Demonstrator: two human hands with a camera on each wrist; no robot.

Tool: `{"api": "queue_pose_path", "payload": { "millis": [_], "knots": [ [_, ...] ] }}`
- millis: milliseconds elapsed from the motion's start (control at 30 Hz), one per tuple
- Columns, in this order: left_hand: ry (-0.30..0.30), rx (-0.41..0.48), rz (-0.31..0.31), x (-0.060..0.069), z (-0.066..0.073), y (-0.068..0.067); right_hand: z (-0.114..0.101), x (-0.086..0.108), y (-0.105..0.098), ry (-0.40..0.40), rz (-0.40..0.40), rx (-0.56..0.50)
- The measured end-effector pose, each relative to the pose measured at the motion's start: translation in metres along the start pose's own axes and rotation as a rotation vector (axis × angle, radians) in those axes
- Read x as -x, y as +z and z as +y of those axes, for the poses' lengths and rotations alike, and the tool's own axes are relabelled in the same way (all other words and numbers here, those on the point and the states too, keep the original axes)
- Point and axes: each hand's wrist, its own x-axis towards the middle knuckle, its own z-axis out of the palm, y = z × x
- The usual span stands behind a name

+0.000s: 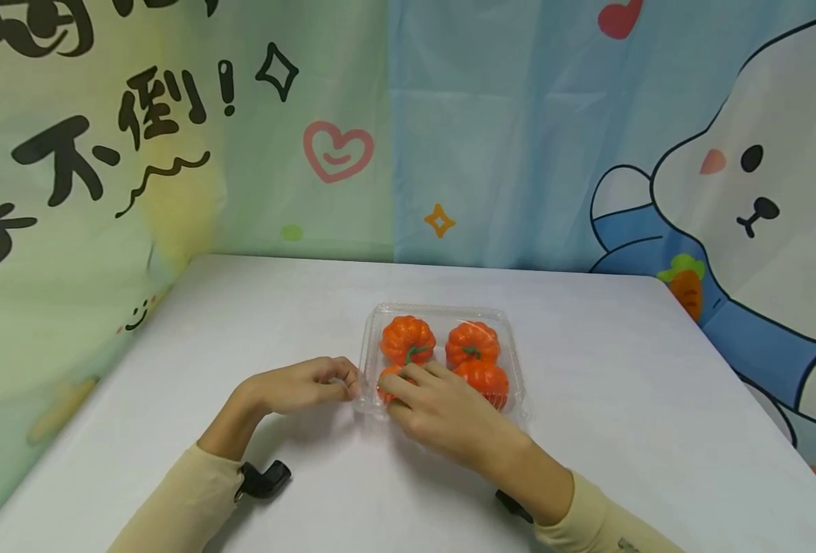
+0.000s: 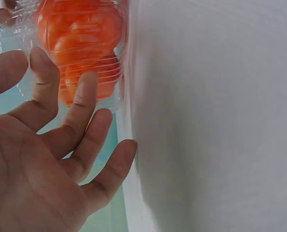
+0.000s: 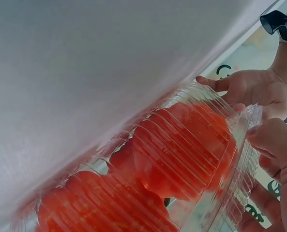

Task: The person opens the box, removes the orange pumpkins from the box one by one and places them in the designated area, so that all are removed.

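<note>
A clear plastic clamshell box (image 1: 441, 311) sits on the white table with several small orange pumpkins in it. Two pumpkins, one (image 1: 407, 340) and another (image 1: 473, 343), lie at the back and show green stems. My left hand (image 1: 307, 385) is at the box's left edge, its thumb and index finger bent together at the rim; its other fingers (image 2: 104, 159) spread apart. Across the front left of the box, my right hand (image 1: 449, 415) holds the rim, with its thumb (image 3: 271, 140) at the edge and its fingers over the top. It partly hides a front pumpkin.
The white table (image 1: 629, 399) extends around the box. Behind it hangs a printed backdrop (image 1: 490, 138) with a cartoon bear and lettering. A black wrist camera (image 1: 265, 480) is strapped on the left wrist, and another black piece (image 1: 513, 507) shows under the right wrist.
</note>
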Motion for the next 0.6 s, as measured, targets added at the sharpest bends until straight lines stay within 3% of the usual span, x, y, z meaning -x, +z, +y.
{"api": "queue_pose_path", "payload": {
  "millis": [600],
  "knots": [
    [0.013,0.046,-0.014,-0.0006,-0.0052,-0.0019,0.0007,-0.0039,0.0058,0.006,0.013,0.06]
  ]
}}
